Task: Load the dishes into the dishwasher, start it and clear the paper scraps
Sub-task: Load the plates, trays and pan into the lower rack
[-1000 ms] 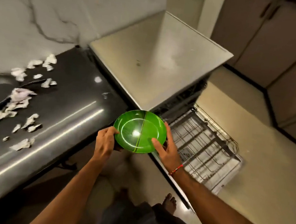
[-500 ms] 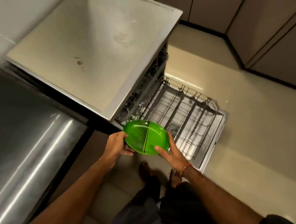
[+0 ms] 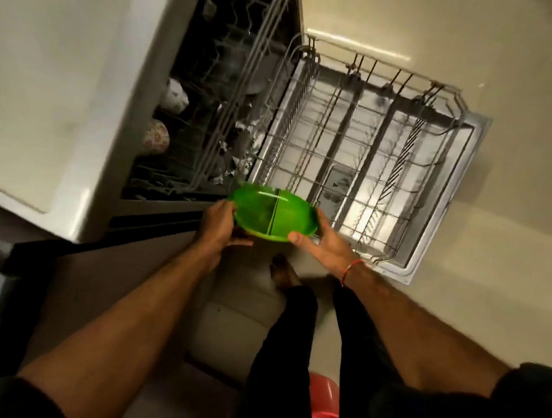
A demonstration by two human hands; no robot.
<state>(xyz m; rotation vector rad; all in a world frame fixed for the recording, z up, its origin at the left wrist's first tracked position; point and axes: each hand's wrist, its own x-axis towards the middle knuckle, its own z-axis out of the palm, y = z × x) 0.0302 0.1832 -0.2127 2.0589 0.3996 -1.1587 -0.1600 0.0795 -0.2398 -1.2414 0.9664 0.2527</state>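
green plate (image 3: 274,215) — held level at near edge of pulled-out lower rack (image 3: 358,142) | left hand (image 3: 219,222) grip clasping left rim | right hand (image 3: 323,243) grip clasping right rim — thumb on top

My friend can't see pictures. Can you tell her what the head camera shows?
Two hands, left hand and right hand, hold a green divided plate over the near edge of an open dishwasher's pulled-out lower rack. Cups sit in the upper rack.
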